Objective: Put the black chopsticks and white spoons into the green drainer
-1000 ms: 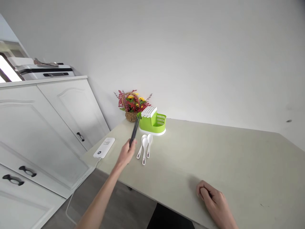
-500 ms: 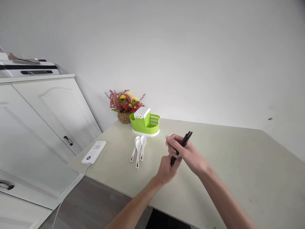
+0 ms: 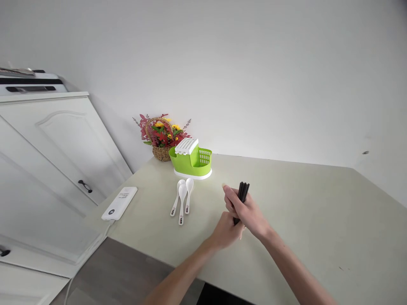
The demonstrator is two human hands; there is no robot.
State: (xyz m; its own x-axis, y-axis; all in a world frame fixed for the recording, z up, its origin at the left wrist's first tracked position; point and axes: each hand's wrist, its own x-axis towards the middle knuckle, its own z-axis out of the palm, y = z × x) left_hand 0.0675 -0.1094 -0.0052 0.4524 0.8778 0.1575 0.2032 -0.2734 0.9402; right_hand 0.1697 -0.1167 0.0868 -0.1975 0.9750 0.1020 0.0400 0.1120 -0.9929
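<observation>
A bundle of black chopsticks (image 3: 243, 192) stands nearly upright between my hands over the table. My right hand (image 3: 246, 212) is closed round its middle, thumb pointing up and to the left. Just below, my left hand (image 3: 225, 231) grips the lower part of the same bundle; the fingers there are partly hidden. To the left, three white spoons (image 3: 182, 192) lie fanned on the table, their bowls toward the back. Behind them stands a green utensil holder (image 3: 190, 165) with a white slotted top and a white base tray.
A wicker basket of artificial flowers (image 3: 162, 152) stands behind the holder by the wall. On the table's left edge lies a white power bank (image 3: 120, 203) with a cable hanging down. White cabinets (image 3: 63, 148) flank the table (image 3: 302, 220) on the left.
The chopsticks have swung from a rightward slant to nearly upright, and their top ends sit closer together. My right hand has moved slightly down. The view has shifted a little.
</observation>
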